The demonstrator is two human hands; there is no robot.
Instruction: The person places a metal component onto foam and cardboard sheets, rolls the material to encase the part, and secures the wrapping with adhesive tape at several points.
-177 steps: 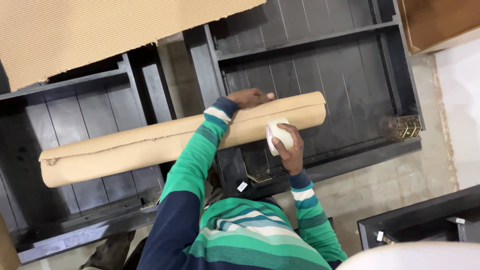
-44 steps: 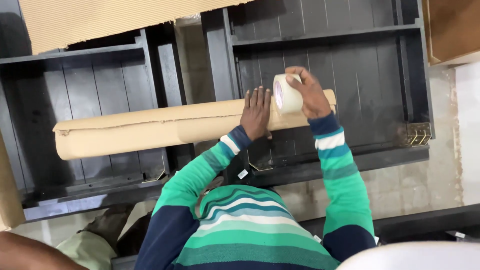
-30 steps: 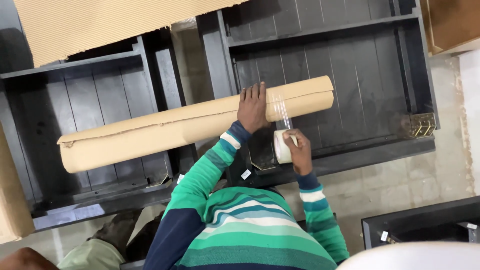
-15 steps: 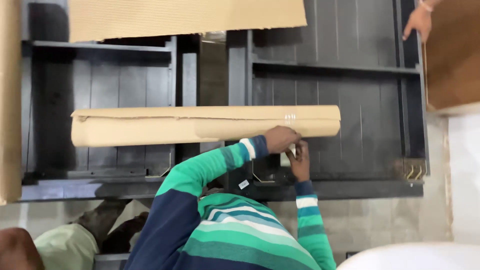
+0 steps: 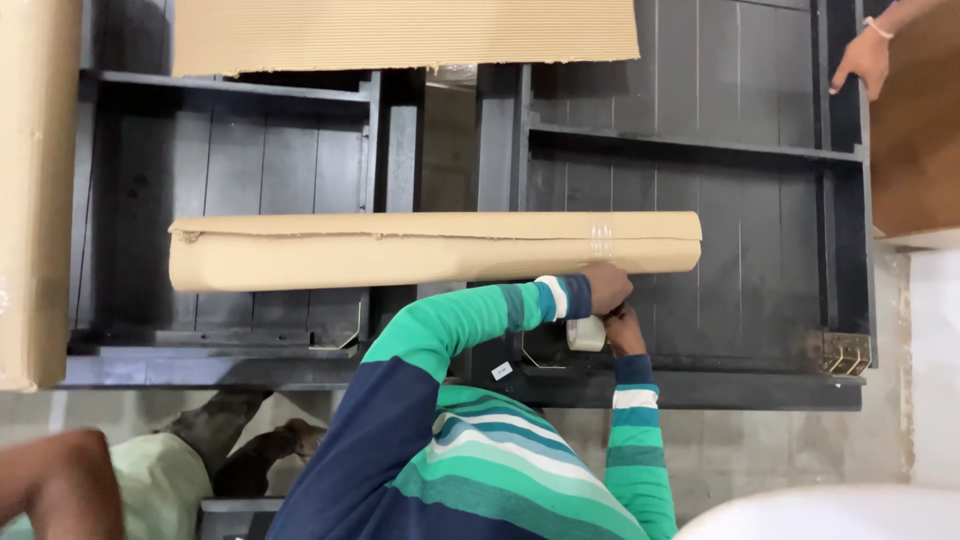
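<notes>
Your left hand (image 5: 607, 288) presses the long cardboard roll (image 5: 435, 250) lying across the dark shelves (image 5: 760, 200). At five o'clock under it, your right hand (image 5: 625, 330) grips the tape roll (image 5: 586, 333).

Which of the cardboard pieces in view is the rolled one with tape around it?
The long cardboard roll lying across the dark shelves, at the two hands. The sheet above and the slab at left are flat.

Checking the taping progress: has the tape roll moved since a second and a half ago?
Yes. The tape roll was above the cardboard roll near its right end; it now sits below its lower edge, in the right hand.
</notes>
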